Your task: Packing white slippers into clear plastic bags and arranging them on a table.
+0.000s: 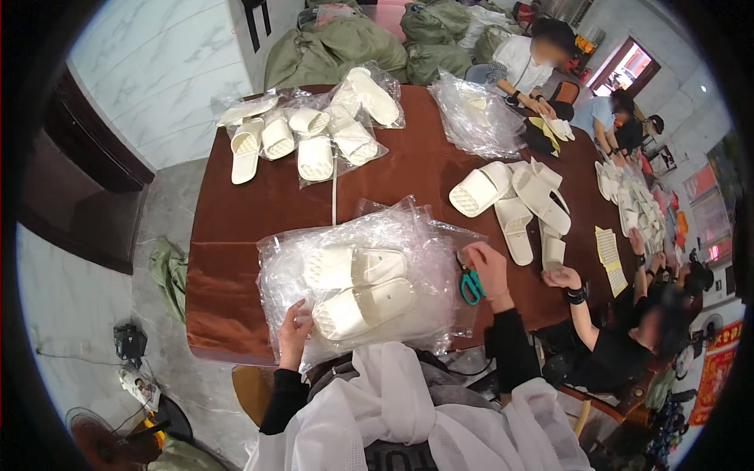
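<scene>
A pair of cream slippers (357, 286) is seen lying inside a clear plastic bag (353, 275) on the brown table (228, 235), between the two hands. The left hand (294, 334) is laid on the bag's near-left edge, fingers curled and pinching the film. The right hand (487, 267) is closed on the bag's right edge, fingertips pressed together on the plastic, with teal-handled scissors (471, 284) hung just below the palm. The thin film could be torn if both edges are pulled apart, and the blades, so close to the fingers, could snag the bag. A slipper could also be slid out of the open side.
</scene>
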The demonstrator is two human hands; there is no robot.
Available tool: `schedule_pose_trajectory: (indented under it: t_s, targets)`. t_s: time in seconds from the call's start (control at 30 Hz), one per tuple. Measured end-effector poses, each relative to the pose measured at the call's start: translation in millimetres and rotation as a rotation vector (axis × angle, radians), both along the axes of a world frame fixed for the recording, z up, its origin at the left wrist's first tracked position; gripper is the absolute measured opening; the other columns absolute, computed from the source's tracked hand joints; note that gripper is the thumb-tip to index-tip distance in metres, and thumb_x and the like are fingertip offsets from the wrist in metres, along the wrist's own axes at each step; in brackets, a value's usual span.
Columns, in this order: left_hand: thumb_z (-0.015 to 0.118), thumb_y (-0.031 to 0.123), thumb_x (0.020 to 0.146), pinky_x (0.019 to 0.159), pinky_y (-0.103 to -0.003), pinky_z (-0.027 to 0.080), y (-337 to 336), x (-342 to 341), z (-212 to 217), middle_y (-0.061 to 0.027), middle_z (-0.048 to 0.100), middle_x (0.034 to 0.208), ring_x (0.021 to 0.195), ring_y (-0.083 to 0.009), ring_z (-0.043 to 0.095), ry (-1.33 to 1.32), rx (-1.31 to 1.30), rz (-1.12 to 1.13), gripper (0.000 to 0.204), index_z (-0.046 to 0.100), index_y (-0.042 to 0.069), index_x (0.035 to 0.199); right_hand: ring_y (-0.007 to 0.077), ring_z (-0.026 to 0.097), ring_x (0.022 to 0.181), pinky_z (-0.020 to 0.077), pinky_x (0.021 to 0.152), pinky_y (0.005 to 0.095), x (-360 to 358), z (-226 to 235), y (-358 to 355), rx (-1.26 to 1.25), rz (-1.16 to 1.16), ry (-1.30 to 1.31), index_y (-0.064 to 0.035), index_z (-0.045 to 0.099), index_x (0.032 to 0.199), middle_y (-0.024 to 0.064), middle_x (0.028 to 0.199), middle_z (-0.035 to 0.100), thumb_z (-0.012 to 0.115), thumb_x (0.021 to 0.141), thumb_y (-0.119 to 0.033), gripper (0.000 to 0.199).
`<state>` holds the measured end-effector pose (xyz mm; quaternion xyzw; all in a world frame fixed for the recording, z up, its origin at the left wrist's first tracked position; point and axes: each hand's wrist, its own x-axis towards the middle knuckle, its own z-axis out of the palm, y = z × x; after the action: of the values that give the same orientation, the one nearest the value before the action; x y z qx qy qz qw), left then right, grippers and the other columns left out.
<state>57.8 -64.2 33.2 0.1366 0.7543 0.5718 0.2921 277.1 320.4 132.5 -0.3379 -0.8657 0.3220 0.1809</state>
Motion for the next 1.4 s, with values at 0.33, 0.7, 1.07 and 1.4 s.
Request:
schedule_pose_trajectory:
  t_s: [0.33, 0.7, 1.07, 1.4]
  targets:
    - [0.061, 0.003, 0.089, 0.064, -0.021, 0.048, 8.6, 1.5, 0.7, -0.0042, 0.062, 0.105, 0.076, -0.007, 0.059, -0.026, 0.05, -0.018, 0.049, 0.05, 0.008, 0.136, 0.0287, 0.064, 0.061, 0.0504, 0.06, 0.0388, -2.2, -50.4, -49.9, -0.252, -0.133, -0.056, -0.0054, 0.061, 0.111, 0.0161, 0.07, 0.063, 0.062, 0.09, -0.021, 0.027]
    - [0.058, 0.007, 0.094, 0.063, -0.023, 0.048, 3.8, -1.6, -17.8, -0.0052, 0.06, 0.103, 0.073, -0.0091, 0.057, -0.013, 0.127, -0.016, 0.041, 0.05, 0.002, 0.134, 0.0121, 0.062, 0.075, 0.0514, 0.067, 0.0268, -23.8, -66.2, -52.1, -1.081, 0.082, 0.342, -0.0038, 0.066, 0.112, 0.0032, 0.087, 0.067, 0.064, 0.087, -0.015, 0.028]
    - [0.056, 0.002, 0.092, 0.06, -0.023, 0.048, -4.2, -6.8, -31.9, -0.0054, 0.06, 0.102, 0.071, -0.0091, 0.057, -0.018, 0.127, -0.011, 0.044, 0.048, 0.002, 0.135, 0.0346, 0.066, 0.077, 0.0522, 0.074, 0.0409, -72.7, -124.1, -81.7, -0.156, 0.014, -0.081, -0.0007, 0.063, 0.114, 0.0216, 0.094, 0.068, 0.072, 0.079, -0.035, 0.05]
    - [0.057, -0.001, 0.09, 0.06, -0.021, 0.048, 5.9, 0.6, -9.9, -0.0026, 0.061, 0.102, 0.074, -0.0076, 0.058, -0.059, 0.148, -0.033, 0.047, 0.051, 0.005, 0.136, 0.0167, 0.064, 0.081, 0.0525, 0.07, 0.0308, -65.5, -154.1, -65.0, -0.851, 0.009, 0.064, 0.001, 0.062, 0.11, 0.0089, 0.097, 0.068, 0.072, 0.085, -0.021, 0.034]
